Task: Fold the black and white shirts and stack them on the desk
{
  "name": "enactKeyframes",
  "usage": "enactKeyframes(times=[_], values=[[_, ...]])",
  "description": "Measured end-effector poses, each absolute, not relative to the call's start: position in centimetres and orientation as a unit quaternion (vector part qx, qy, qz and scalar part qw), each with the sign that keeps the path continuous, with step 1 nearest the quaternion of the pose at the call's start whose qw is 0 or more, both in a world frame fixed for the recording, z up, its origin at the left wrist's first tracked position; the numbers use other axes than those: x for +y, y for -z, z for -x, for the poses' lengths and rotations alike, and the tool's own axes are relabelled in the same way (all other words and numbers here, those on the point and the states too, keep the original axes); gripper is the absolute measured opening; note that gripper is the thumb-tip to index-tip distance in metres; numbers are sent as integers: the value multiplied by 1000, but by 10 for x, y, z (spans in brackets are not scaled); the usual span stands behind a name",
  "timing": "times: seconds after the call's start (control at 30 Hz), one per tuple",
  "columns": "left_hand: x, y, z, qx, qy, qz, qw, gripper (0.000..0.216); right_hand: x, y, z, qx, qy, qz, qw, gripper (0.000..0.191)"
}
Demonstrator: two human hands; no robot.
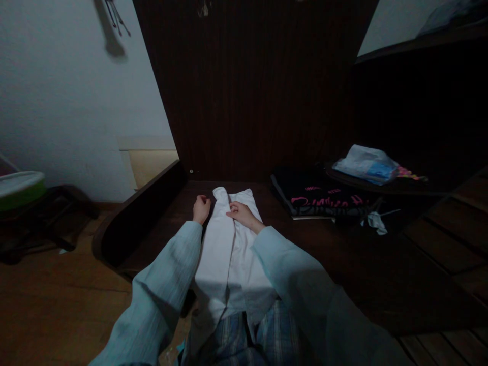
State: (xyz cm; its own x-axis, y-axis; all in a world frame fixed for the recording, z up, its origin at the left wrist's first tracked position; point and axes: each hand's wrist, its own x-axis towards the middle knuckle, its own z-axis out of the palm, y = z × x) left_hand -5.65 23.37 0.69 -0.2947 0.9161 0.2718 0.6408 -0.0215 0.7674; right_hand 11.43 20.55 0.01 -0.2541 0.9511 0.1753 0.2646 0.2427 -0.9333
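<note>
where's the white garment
Head view, centre: the white garment lies on the dark wooden surface, the left hand at its left edge, the right hand on it.

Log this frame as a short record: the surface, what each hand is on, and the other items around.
setting: dim room, dark wooden platform
main item: white garment, laid flat lengthwise on the platform, folded narrow
left hand: curled at the garment's left edge, near its far end; grip unclear
right hand: resting on top of the garment, near its far end; grip unclear
right side: folded black shirt with pink lettering; plastic bag on a dark round tray
left side: green-rimmed basin
</note>
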Motion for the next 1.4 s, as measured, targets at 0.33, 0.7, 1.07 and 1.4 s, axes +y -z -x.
enactKeyframes(times=[0.33,0.7,1.07,1.4], values=[[227,2,74,524,-409,-676,318,33,205,0,-116,-699,-399,434,406,12],[220,6,86,544,-421,-680,253,18,208,-1,-118,-693,-476,379,387,20],[212,8,79,554,-361,-720,210,28,213,0,-119,-663,-491,388,410,20],[214,8,80,528,-409,-707,232,25,210,1,-118,-653,-494,379,432,22]])
